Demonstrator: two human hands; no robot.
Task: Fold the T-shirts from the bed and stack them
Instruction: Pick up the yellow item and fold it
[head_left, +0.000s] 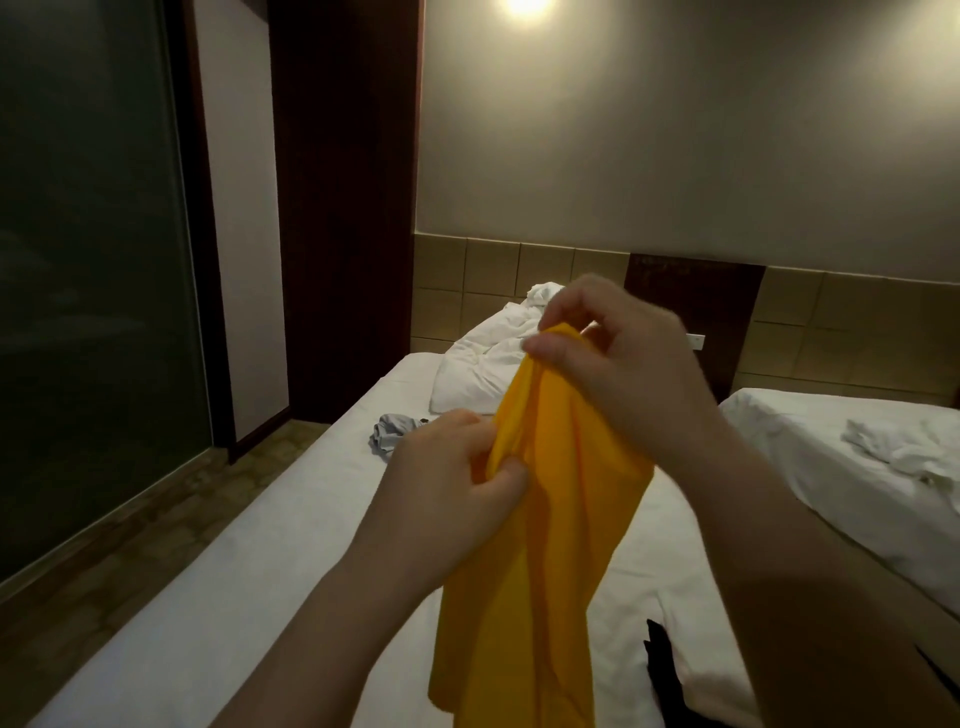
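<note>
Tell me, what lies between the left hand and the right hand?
In the head view, only bunched fabric of the yellow T-shirt runs between them: the right hand pinches its top, the left hand grips it lower.

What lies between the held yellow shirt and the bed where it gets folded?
Nothing visible. The left hand and right hand pinch the shirt above the bed. A grey garment lies beyond it to the left, a black item at lower right, both beside it. The bed behind the shirt is hidden.
</note>
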